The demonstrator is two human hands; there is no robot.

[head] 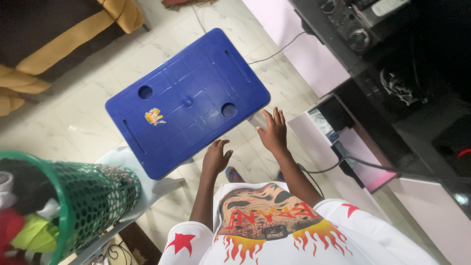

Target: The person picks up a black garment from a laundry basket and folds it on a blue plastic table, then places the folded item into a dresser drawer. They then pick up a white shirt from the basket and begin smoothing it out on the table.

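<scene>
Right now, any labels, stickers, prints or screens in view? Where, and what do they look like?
Sticker: on the blue table top, left of centre; small, irregular, yellow with red and white.
Shirt print: on the white shirt at the bottom; face-like graphic over orange flames, red stars at the sides.
No screens or packages that I can make out.

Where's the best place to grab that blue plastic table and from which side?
Probably by the long slot near the short edge of the blue table, or the matching slot opposite. Come from above with both hands; the slots look like handholds for fingers.
</scene>
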